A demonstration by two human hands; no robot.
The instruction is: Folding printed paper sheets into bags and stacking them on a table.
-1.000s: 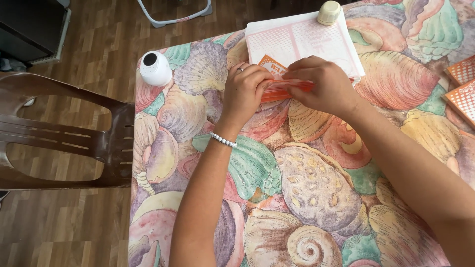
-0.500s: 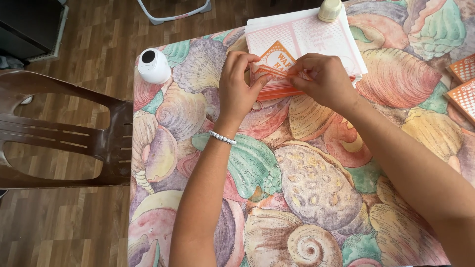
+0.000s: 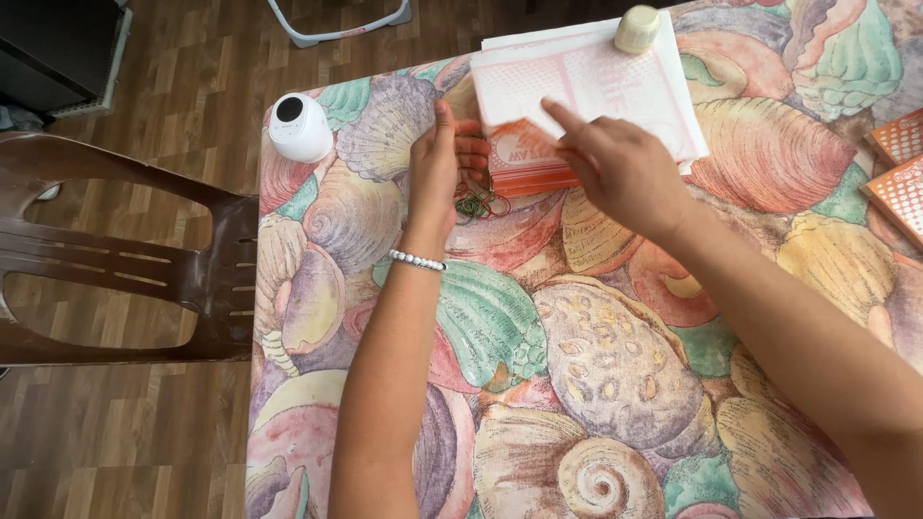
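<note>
- Hands first: your left hand (image 3: 444, 163) stands on edge against the left side of the orange-and-white paper packet (image 3: 524, 159); keep it square there.
- Your right hand (image 3: 615, 168) lies open, fingers pressing the packet's right end; press evenly.
- The packet rests on the shell-patterned tabletop (image 3: 596, 365), partly under white printed sheets (image 3: 586, 82).
- Loose rubber bands (image 3: 481, 204) lie just beside it.
</note>
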